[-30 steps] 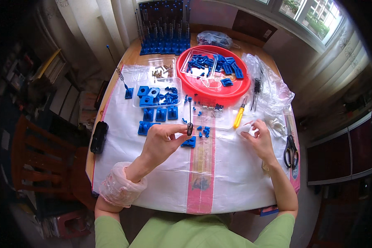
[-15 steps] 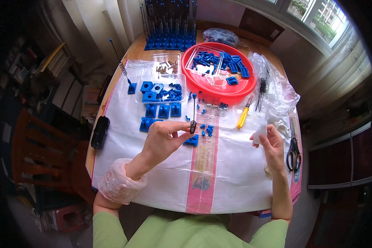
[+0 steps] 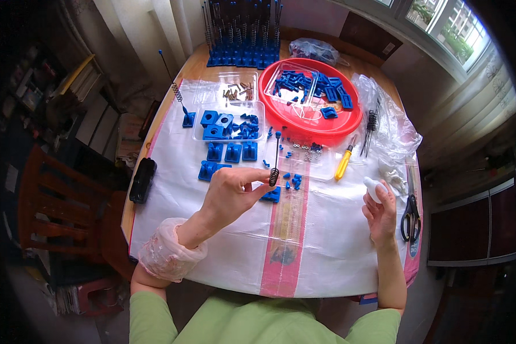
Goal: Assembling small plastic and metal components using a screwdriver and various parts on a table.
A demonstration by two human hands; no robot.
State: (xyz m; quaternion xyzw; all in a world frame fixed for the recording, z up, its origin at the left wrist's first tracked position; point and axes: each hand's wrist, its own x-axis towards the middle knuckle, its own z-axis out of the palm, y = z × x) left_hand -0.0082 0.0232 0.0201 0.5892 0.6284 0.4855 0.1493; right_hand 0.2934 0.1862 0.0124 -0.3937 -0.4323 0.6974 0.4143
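Between thumb and fingers, my left hand [image 3: 235, 192] pinches a black coil spring [image 3: 274, 176] whose thin rod stands upright, tipped with a blue knob [image 3: 278, 135]. Just below the fingertips, a blue base [image 3: 271, 195] shows on the table, partly hidden by the hand. My right hand [image 3: 380, 215] is wrapped round a small white, translucent bottle [image 3: 374, 188] at the right, its narrow end tilted up to the left. Small blue pieces [image 3: 292, 181] lie scattered to the right of the spring. Several blue blocks [image 3: 233, 152] sit beyond my left hand.
A red basin [image 3: 350, 117] holds blue parts. Clear boxes contain blue parts [image 3: 214, 132] and brass-coloured pieces [image 3: 238, 92]. A yellow screwdriver [image 3: 343, 163], black scissors [image 3: 410, 219] and a black case [image 3: 143, 180] lie around. Finished-looking spring stands [image 3: 243, 54] crowd the far edge.
My right hand has shifted slightly right, and the bottle has turned in its grip so its narrow end points up-left. My left hand still pinches the spring. The whole view has shifted a little.
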